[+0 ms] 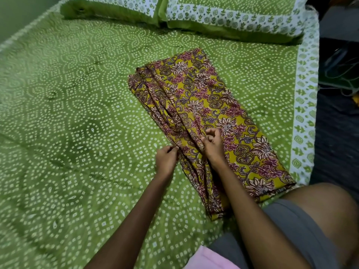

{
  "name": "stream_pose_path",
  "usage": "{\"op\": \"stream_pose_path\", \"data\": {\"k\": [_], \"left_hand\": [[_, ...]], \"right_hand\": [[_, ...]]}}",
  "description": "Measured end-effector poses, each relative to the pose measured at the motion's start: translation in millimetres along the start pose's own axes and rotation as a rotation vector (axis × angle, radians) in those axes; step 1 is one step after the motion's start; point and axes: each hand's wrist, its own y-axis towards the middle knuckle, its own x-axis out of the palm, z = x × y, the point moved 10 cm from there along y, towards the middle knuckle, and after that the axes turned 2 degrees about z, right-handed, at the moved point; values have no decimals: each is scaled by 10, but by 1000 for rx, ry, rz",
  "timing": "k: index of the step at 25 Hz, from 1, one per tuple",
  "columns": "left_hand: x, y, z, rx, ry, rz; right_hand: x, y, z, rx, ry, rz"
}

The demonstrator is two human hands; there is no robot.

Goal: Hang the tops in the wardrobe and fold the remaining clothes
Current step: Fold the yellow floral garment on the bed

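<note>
Floral garment (204, 121) lay lengthwise on the bed (77, 113), left hand (167, 159) pinching its left edge and right hand (212, 145) gripping a pleat, apparently to straighten it for folding.

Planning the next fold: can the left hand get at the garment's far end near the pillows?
Probably yes: the left hand pinches the floral garment at its edge, and only bare bedsheet lies alongside.

Mustard floral garment (204, 113), folded lengthwise, lies diagonal on bed; possibly trousers.

Left hand (167, 157) and right hand (212, 145), fingers pinched.
</note>
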Motion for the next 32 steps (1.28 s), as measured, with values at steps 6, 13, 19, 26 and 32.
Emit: {"op": "stream_pose_path", "data": {"k": [6, 13, 19, 26, 32], "left_hand": [[214, -93, 82, -49, -10, -116], [327, -167, 247, -162, -412, -155], [295, -103, 119, -242, -472, -186], [534, -28, 82, -455, -724, -253], [523, 249, 276, -256, -377, -145]], "right_hand": [[194, -154, -68, -165, -130, -103], [208, -156, -9, -111, -175, -161], [33, -2, 167, 192, 219, -124], [40, -24, 136, 91, 75, -91], [28, -111, 25, -95, -28, 0]]}}
